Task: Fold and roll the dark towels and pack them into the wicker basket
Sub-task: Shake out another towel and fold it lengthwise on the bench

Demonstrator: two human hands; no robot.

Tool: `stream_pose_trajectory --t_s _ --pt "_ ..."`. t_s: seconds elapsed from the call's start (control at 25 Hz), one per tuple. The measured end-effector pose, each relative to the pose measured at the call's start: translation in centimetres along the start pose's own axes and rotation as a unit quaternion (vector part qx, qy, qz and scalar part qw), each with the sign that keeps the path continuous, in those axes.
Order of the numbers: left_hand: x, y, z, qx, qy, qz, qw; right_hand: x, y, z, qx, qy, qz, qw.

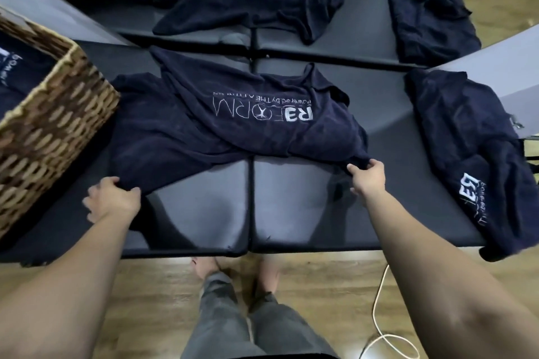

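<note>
Left hand (pixel 112 198) and right hand (pixel 368 173) each pinching a near corner of rumpled dark towel (pixel 233 122) spread on black table (pixel 306 204) beside wicker basket (pixel 52 125); uneven pull likely to leave bunched middle, crooked fold, loose roll.

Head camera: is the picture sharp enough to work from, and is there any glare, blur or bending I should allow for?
Head view: mostly sharp, the print on the middle towel is readable; the left hand is slightly motion-blurred, the right hand crisper; soft glare on the black table near the front edge; wide-angle bending curves the table edges and the basket.
</note>
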State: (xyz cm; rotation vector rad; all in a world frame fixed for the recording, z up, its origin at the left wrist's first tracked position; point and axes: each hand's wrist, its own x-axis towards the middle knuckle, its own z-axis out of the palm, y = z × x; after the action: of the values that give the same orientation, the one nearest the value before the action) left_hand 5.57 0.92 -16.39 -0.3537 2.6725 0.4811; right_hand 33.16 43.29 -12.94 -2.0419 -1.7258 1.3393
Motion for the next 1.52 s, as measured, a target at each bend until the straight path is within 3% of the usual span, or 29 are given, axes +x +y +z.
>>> stream_pose_trajectory --t_s 0.16,0.28,0.48,0.64,0.72,0.84,1.0,1.12,1.2,1.32,1.52 --pt "-0.9 -0.6 1.1 -0.129 0.025 -0.002 0.991 1.2 1.3 -0.1 0.057 -0.009 0.039 0.998" --pt "-2.0 -0.4 1.6 -0.221 0.001 -0.005 0.975 1.3 1.3 0.4 0.062 -0.04 0.039 0.997" --pt "-1.6 -1.3 4.7 -0.259 -0.028 -0.012 0.966 1.8 1.1 2.2 0.095 0.034 -0.026 0.995" --pt "-3.9 0.2 3.9 -0.26 -0.032 -0.048 0.964 0.8 -1.0 4.1 0.195 -0.058 0.053 0.978" --pt "-3.1 -1.1 4.2 -0.267 -0.014 -0.071 0.961 1.1 -1.7 4.4 0.204 -0.059 0.062 0.975" --pt "-3.6 -1.3 2.3 -0.313 0.095 -0.121 0.937 2.2 -2.8 2.1 0.263 0.006 0.029 0.964" --pt "-4.3 0.5 0.3 -0.367 0.21 -0.186 0.887 4.3 -4.6 -2.7 0.387 0.153 -0.021 0.909" --pt "-6.1 2.3 0.8 -0.372 0.239 -0.222 0.869 3.9 -4.0 -1.3 0.311 0.188 0.01 0.932" --pt "-7.9 3.4 2.2 -0.316 0.247 -0.245 0.883 2.3 -2.2 0.8 0.255 0.156 0.042 0.953" --pt "-10.7 5.1 4.2 -0.327 0.247 -0.243 0.879 -1.1 0.5 4.4 0.248 0.038 0.122 0.96" --pt "-13.0 8.3 7.1 -0.463 0.216 -0.363 0.779 -4.7 2.1 7.7 0.212 -0.086 0.17 0.959"
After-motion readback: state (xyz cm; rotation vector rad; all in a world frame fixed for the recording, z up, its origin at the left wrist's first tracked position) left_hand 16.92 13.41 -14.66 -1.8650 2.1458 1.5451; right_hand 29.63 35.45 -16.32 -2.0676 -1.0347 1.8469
